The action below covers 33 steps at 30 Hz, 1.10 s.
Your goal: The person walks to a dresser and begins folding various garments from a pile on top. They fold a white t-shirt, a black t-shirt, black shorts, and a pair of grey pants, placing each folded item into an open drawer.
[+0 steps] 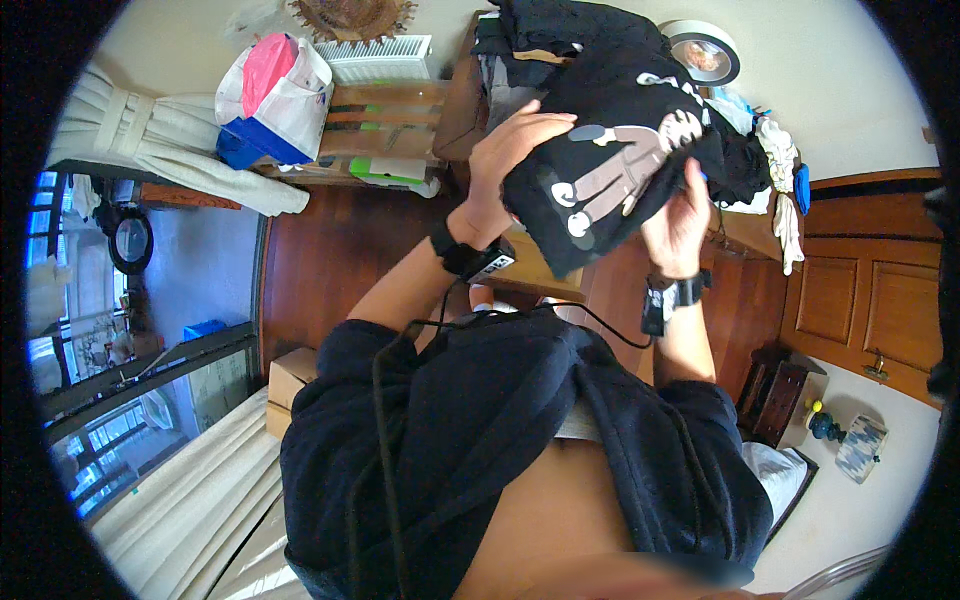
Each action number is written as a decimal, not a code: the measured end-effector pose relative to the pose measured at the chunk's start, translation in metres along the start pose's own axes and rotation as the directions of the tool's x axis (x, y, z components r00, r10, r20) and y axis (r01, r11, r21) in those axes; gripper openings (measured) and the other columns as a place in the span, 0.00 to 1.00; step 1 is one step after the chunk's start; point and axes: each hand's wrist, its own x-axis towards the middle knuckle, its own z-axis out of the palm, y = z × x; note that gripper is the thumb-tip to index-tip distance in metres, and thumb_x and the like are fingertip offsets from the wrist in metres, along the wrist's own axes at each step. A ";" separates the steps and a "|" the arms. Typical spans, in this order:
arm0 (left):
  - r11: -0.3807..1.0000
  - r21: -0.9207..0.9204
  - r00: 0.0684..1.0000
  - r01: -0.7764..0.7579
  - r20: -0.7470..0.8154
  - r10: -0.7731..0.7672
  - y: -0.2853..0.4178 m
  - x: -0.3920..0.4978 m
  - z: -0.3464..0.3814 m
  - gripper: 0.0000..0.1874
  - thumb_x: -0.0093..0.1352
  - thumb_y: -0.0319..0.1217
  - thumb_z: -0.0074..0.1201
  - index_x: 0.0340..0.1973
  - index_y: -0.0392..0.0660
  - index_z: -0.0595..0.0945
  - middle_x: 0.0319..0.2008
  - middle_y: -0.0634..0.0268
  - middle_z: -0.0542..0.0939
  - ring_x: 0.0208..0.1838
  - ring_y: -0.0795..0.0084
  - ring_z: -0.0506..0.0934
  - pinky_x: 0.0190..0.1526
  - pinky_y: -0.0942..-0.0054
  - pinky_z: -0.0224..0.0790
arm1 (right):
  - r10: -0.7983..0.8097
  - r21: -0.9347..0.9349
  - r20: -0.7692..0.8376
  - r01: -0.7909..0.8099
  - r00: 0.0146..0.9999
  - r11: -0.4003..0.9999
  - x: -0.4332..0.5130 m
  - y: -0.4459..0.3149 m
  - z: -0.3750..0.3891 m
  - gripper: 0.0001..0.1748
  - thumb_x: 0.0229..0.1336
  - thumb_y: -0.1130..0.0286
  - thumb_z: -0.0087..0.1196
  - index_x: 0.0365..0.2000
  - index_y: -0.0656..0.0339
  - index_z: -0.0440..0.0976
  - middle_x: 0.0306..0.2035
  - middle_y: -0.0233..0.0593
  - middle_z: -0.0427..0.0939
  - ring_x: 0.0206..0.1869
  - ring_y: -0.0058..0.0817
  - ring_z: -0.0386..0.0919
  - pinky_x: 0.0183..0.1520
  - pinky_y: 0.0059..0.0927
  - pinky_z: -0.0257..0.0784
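Observation:
A black garment [536, 184] with a printed cartoon figure in pale clothes is held up before me, over a pile of dark clothes [585, 34]. My left hand [499, 169] grips its left side, fingers spread over the cloth and the thumb hidden. At the right edge, my right hand [679, 225] holds the cloth with the thumb up, its other fingers partly behind the fabric. The garment's lower corner hangs free between my wrists. Each wrist wears a black strap with a small device, and a black cable [600, 319] runs near my waist.
Under the garment shows a wooden drawer front [544, 266]. A white bag with pink plastic [274, 97] stands left on a slatted wooden bench [386, 116]. White cloth [786, 217] hangs over the right table edge near a wooden door [862, 281]. A cardboard box [289, 382] sits at left.

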 end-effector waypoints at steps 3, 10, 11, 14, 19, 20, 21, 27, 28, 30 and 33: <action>0.987 0.063 0.984 -0.149 0.105 0.142 0.028 0.003 -0.027 0.13 0.64 0.28 0.49 0.43 0.40 0.80 0.41 0.57 0.82 0.44 0.60 0.82 0.47 0.65 0.76 | 0.000 0.030 0.049 -0.001 0.999 1.000 -0.035 -0.015 -0.010 0.40 0.62 0.45 0.48 0.64 0.62 0.57 0.67 0.45 0.59 0.69 0.39 0.56 0.72 0.44 0.47; 0.918 -0.283 0.800 0.277 0.597 -0.057 0.045 -0.049 -0.074 0.11 0.63 0.30 0.53 0.40 0.42 0.81 0.38 0.56 0.83 0.41 0.57 0.82 0.40 0.66 0.76 | 0.204 0.030 -0.286 -0.204 0.936 0.979 -0.133 -0.021 -0.078 0.20 0.60 0.75 0.48 0.53 0.69 0.67 0.52 0.49 0.76 0.52 0.37 0.77 0.57 0.39 0.73; 0.907 -0.249 0.764 0.339 0.635 -0.112 0.038 -0.059 -0.079 0.12 0.62 0.30 0.54 0.41 0.43 0.81 0.39 0.56 0.83 0.41 0.57 0.82 0.40 0.66 0.76 | 0.197 0.046 -0.300 -0.193 0.933 0.980 -0.144 -0.016 -0.088 0.18 0.60 0.76 0.48 0.50 0.70 0.69 0.51 0.49 0.76 0.53 0.38 0.77 0.59 0.40 0.72; 0.904 0.063 0.599 0.423 0.729 -0.331 0.006 -0.095 -0.089 0.16 0.60 0.38 0.56 0.38 0.41 0.81 0.35 0.56 0.81 0.40 0.54 0.79 0.42 0.64 0.72 | 0.167 -0.141 -0.385 -0.237 0.908 0.961 -0.162 -0.003 -0.112 0.14 0.58 0.78 0.50 0.45 0.71 0.74 0.48 0.50 0.78 0.53 0.40 0.76 0.61 0.42 0.70; 0.814 0.249 0.540 0.525 0.641 -0.545 -0.050 -0.176 -0.084 0.16 0.59 0.34 0.55 0.39 0.38 0.80 0.32 0.55 0.78 0.38 0.52 0.74 0.42 0.63 0.68 | 0.189 -0.282 -0.458 -0.343 0.869 0.896 -0.154 0.020 -0.146 0.17 0.60 0.78 0.52 0.50 0.68 0.71 0.52 0.47 0.76 0.56 0.38 0.74 0.63 0.45 0.67; 0.778 0.249 0.521 0.577 0.621 -0.586 -0.060 -0.196 -0.081 0.15 0.59 0.33 0.54 0.40 0.38 0.79 0.32 0.54 0.77 0.39 0.51 0.74 0.42 0.63 0.68 | 0.151 -0.323 -0.514 -0.354 0.844 0.878 -0.149 0.024 -0.153 0.16 0.60 0.77 0.52 0.50 0.67 0.71 0.52 0.46 0.76 0.56 0.38 0.74 0.62 0.44 0.67; 0.750 0.234 0.520 0.619 0.594 -0.614 -0.070 -0.216 -0.077 0.15 0.59 0.31 0.53 0.40 0.38 0.79 0.31 0.53 0.76 0.39 0.50 0.74 0.43 0.63 0.68 | 0.132 -0.327 -0.530 -0.345 0.838 0.880 -0.144 0.029 -0.160 0.16 0.60 0.77 0.52 0.49 0.67 0.72 0.52 0.46 0.76 0.56 0.37 0.74 0.62 0.43 0.68; 0.390 0.157 0.320 0.907 0.344 -0.883 -0.147 -0.316 -0.033 0.12 0.64 0.25 0.48 0.40 0.30 0.77 0.34 0.38 0.79 0.42 0.41 0.77 0.43 0.58 0.71 | -0.017 -0.473 -0.638 -0.374 0.770 0.798 -0.095 0.052 -0.200 0.12 0.57 0.72 0.61 0.40 0.69 0.78 0.42 0.37 0.80 0.43 0.24 0.78 0.49 0.23 0.70; 0.388 0.355 0.276 0.851 0.327 -0.904 -0.168 -0.322 -0.023 0.12 0.65 0.26 0.48 0.39 0.29 0.77 0.34 0.37 0.79 0.41 0.40 0.77 0.43 0.56 0.71 | -0.054 -0.534 -0.665 -0.423 0.745 0.732 -0.082 0.055 -0.208 0.13 0.56 0.68 0.61 0.38 0.68 0.78 0.40 0.35 0.80 0.41 0.22 0.77 0.48 0.22 0.70; 0.290 0.610 0.232 0.737 0.175 -0.957 -0.190 -0.334 -0.004 0.13 0.66 0.29 0.49 0.38 0.29 0.78 0.33 0.36 0.78 0.41 0.38 0.76 0.42 0.52 0.71 | -0.118 -0.673 -0.659 -0.512 0.743 0.534 -0.052 0.061 -0.228 0.20 0.54 0.58 0.63 0.32 0.69 0.80 0.34 0.31 0.79 0.36 0.19 0.73 0.43 0.22 0.68; -0.473 -0.095 -0.464 0.876 0.105 -0.880 -0.209 -0.330 0.027 0.25 0.71 0.42 0.47 0.55 0.33 0.70 0.52 0.42 0.75 0.45 0.49 0.79 0.48 0.58 0.72 | -0.047 -0.676 -0.734 -0.721 0.678 0.150 -0.015 0.063 -0.264 0.28 0.52 0.49 0.62 0.32 0.70 0.80 0.30 0.38 0.80 0.32 0.23 0.74 0.42 0.25 0.67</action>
